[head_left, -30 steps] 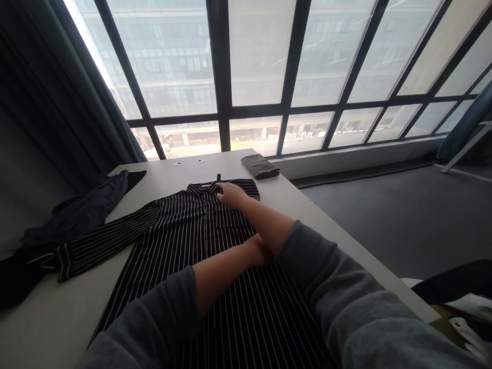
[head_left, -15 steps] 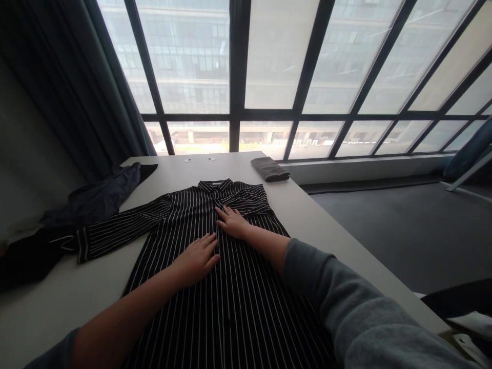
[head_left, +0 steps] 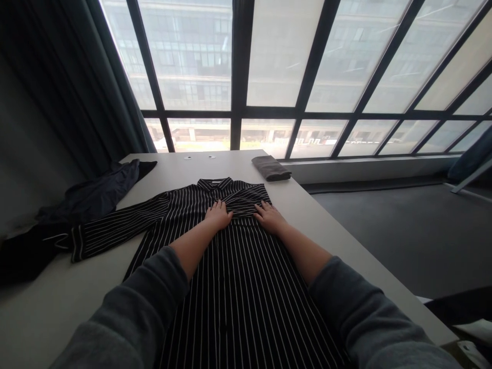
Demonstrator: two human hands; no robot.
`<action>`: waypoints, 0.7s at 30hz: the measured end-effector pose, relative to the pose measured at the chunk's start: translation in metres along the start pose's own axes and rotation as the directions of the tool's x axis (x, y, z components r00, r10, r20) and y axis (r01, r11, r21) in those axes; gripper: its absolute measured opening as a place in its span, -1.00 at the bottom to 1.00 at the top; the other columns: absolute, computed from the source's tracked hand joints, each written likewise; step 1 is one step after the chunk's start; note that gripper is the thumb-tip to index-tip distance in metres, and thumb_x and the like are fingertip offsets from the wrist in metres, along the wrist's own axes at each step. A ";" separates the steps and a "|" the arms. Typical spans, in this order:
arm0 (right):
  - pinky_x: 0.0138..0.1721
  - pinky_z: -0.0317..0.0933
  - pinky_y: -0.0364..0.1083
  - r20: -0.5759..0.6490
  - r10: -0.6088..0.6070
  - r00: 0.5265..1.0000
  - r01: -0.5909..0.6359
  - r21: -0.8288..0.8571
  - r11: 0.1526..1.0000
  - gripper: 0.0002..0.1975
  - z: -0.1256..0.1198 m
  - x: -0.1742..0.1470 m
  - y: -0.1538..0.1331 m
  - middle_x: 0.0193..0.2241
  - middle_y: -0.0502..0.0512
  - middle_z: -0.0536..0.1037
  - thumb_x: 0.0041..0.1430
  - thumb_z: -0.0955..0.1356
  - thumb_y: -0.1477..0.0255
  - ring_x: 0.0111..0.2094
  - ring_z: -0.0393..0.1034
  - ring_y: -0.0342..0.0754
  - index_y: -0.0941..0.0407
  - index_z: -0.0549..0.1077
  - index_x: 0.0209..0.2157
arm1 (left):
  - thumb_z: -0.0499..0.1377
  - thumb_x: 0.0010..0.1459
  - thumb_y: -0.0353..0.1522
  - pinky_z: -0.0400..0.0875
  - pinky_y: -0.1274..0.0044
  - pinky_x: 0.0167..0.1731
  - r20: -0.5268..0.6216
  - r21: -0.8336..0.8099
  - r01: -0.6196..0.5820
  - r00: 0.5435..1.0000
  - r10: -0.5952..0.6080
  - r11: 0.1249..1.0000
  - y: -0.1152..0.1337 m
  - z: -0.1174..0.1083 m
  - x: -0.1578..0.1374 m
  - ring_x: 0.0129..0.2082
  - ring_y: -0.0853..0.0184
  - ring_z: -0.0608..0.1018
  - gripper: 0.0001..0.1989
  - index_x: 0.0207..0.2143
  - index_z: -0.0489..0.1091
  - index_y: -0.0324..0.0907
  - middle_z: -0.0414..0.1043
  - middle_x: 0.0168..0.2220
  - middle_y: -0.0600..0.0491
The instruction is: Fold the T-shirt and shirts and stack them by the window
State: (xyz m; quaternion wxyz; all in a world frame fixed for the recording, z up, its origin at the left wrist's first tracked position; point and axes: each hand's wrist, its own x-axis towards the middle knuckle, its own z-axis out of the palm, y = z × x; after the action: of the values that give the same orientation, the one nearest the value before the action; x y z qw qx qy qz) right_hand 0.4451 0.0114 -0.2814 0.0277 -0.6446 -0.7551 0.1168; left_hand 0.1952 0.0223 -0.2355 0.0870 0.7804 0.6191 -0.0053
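A black shirt with white stripes lies buttoned-side up on the white table, its collar toward the window. One sleeve stretches out to the left; the other is folded across the chest on the right. My left hand rests on the middle of the chest, by the end of the folded sleeve, fingers spread. On the right side of the chest, my right hand lies with its fingers extended on the folded sleeve near its outer bend. Neither hand grips the cloth.
A folded grey cloth sits at the table's far right corner. Dark crumpled clothes lie along the left edge, touching the shirt's cuff. Large windows stand behind the table, a dark curtain at left. More items are at lower right.
My left hand has moved forward to the chest. My right hand has slid from the chest's middle to the right along the folded sleeve.
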 end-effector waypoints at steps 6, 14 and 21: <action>0.50 -0.35 0.13 0.013 -0.034 0.999 0.033 0.029 0.999 -0.23 0.001 0.002 0.000 0.54 0.20 -0.26 0.50 0.07 -0.06 0.55 -0.33 0.19 0.02 -0.04 0.55 | -0.22 0.44 -0.03 -0.20 0.20 0.50 -0.018 -0.022 0.032 0.999 -0.032 0.999 -0.014 0.021 -0.002 0.56 0.12 -0.13 -0.21 0.54 -0.11 -0.27 -0.27 0.57 -0.12; 0.49 -0.29 0.14 -0.013 -0.017 1.000 0.017 0.008 1.000 -0.26 0.001 0.010 0.018 0.55 0.19 -0.21 0.50 0.08 -0.05 0.55 -0.26 0.18 -0.02 -0.01 0.54 | -0.21 0.43 -0.02 -0.21 0.16 0.49 -0.031 -0.046 0.038 0.999 -0.040 0.998 -0.002 0.024 0.016 0.56 0.07 -0.13 -0.19 0.54 -0.11 -0.33 -0.27 0.57 -0.16; 0.50 -0.25 0.13 -0.016 -0.009 1.000 0.009 -0.038 0.999 -0.29 -0.002 0.024 0.049 0.54 0.20 -0.17 0.51 0.10 0.01 0.54 -0.23 0.17 0.00 0.02 0.54 | -0.26 0.44 0.06 -0.16 0.19 0.49 -0.015 -0.096 -0.005 1.000 0.004 0.995 0.017 0.023 0.022 0.56 0.08 -0.12 -0.17 0.54 -0.09 -0.27 -0.28 0.57 -0.12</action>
State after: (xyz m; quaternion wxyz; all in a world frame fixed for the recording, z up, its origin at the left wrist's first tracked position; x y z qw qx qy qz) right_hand 0.4893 0.0424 -0.2922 0.0220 -0.6425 -0.7597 0.0971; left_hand 0.2193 0.0368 -0.2583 0.1200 0.7768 0.6174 0.0303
